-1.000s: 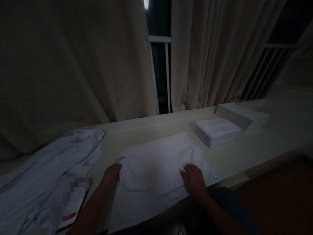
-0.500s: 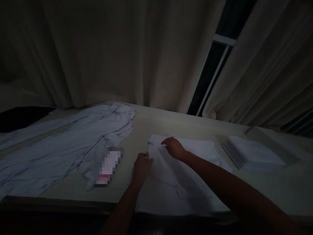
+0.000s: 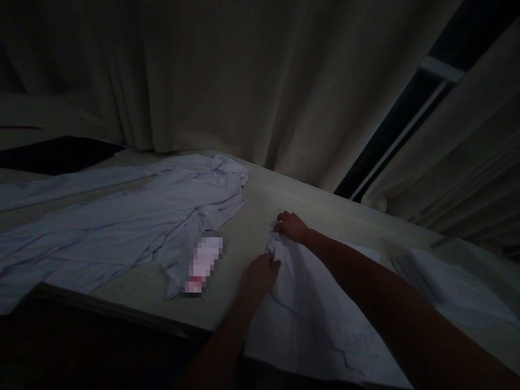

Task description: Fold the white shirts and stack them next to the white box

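A white garment (image 3: 320,303) lies on the table in front of me, with a thin seam line across it and its near end hanging at the table edge. My left hand (image 3: 262,273) is closed on its left edge, thumb against the fingers. Farther up that same edge, my right hand (image 3: 292,226) pinches the cloth near the far corner, where it is bunched. The right forearm passes over the garment and covers part of it. The picture is dark, so fine details of the fingers are hard to make out.
A second white garment with long sleeves (image 3: 134,211) is spread at the left. A phone-like, pixelated object (image 3: 203,265) lies on the table (image 3: 231,238). At the right is a stack of folded white cloth (image 3: 459,287). Curtains (image 3: 211,81) hang behind; something black (image 3: 60,154) lies far left.
The view has turned, shifting the table's things. My right hand has moved to the garment's far left corner and closed on it. The left edge is now lifted and gathered between both hands.
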